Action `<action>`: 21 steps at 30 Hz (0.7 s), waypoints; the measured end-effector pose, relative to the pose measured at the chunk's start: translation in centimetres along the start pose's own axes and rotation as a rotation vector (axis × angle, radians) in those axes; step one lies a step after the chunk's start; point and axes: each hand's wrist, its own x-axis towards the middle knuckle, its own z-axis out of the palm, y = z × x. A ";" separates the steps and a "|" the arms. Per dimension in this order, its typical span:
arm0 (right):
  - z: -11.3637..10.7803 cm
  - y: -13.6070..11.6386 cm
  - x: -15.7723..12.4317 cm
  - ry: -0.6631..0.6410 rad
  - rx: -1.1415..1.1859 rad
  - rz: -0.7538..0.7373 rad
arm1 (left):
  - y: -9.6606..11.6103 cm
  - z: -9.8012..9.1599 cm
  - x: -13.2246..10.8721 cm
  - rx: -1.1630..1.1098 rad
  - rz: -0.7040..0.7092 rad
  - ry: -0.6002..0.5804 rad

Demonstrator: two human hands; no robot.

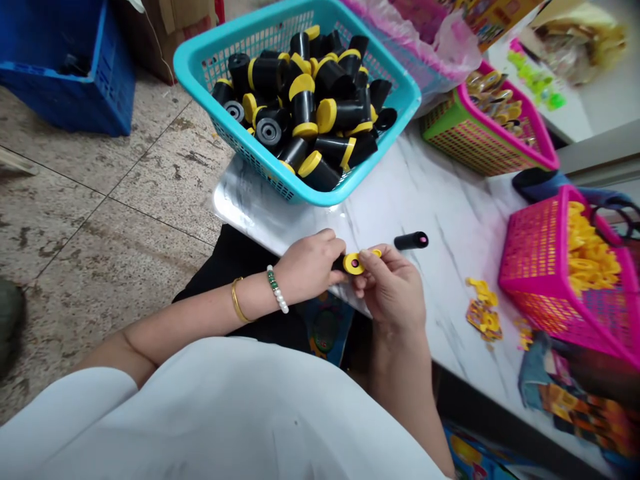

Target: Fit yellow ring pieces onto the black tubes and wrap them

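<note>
My left hand (310, 267), with a beaded bracelet at its wrist, is wrapped round a black tube (339, 265) near the table's front edge. Most of the tube is hidden by the fingers. A yellow ring-shaped piece (354, 263) with a small pink centre sits at the tube's right end. My right hand (395, 287) pinches a yellow part (374, 253) between thumb and fingers, right beside that ring. Another black tube (411, 241) with a pink spot at its end lies on the marble-patterned table, beyond my right hand.
A turquoise basket (200, 50) of black-and-yellow cylinders stands at the table's far left. Small yellow pieces (483, 310) lie on the right, near a pink basket (530, 253) of yellow parts. A green-and-pink basket (470, 133) is behind; a blue crate (75, 100) stands left.
</note>
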 end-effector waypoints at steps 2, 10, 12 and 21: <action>0.2 0.1 0.1 0.015 0.028 -0.006 | 0.0 0.0 0.0 -0.001 0.000 -0.005; -0.1 0.8 -0.2 0.016 0.032 -0.072 | 0.7 -1.6 -0.1 -0.092 0.016 -0.048; -0.1 0.8 -0.4 0.003 0.002 -0.088 | 1.0 -2.3 0.2 -0.199 -0.004 -0.124; 0.3 0.6 -1.3 0.033 -0.155 -0.105 | 0.9 -2.2 1.2 -0.360 -0.084 -0.158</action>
